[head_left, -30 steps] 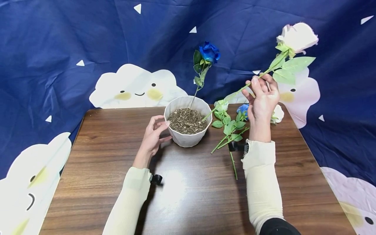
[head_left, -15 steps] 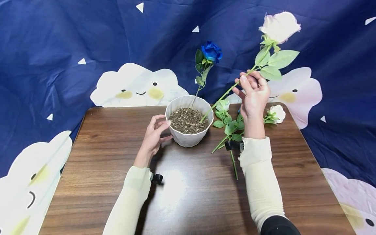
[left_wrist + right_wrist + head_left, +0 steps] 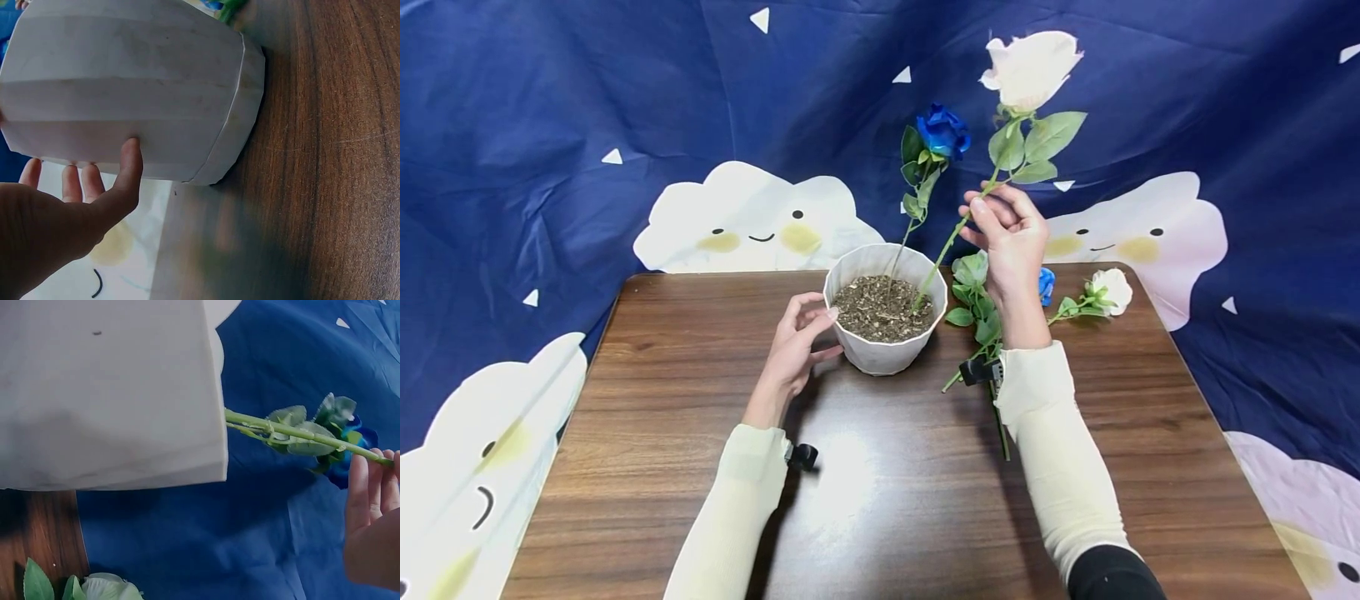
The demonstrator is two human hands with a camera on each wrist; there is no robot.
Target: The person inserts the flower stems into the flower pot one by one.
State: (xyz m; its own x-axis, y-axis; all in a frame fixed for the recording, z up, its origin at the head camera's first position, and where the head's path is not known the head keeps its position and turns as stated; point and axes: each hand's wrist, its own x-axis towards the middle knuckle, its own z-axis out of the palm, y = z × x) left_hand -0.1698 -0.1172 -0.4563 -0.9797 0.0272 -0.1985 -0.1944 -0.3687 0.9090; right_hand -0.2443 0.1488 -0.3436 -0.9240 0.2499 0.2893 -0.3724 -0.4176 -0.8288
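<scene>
My right hand [image 3: 1017, 246] pinches the green stem of a pale white rose [image 3: 1030, 71] between thumb and fingers, just below its leaves. The stem slants down into a white flower pot [image 3: 883, 357], its lower end at the soil [image 3: 880, 310]. A blue rose [image 3: 943, 132] stands upright in the same pot. At the pot's left side, my left hand [image 3: 790, 350] holds the wall, thumb near the rim. In the left wrist view, one fingertip of the left hand [image 3: 75, 215] presses the pot's side while other fingers are partly hidden behind it.
Right of the pot, cut roses lie on the brown wooden table [image 3: 647, 400]: a greenish-white rose [image 3: 970, 268], a blue rose [image 3: 1046, 286] and a white rose [image 3: 1110, 292]. My right forearm covers some of their stems. A blue cloth [image 3: 550, 83] with cloud prints hangs behind.
My right hand has moved left with the white rose, bringing its stem from a strong slant to more upright over the pot. The left hand stays at the pot.
</scene>
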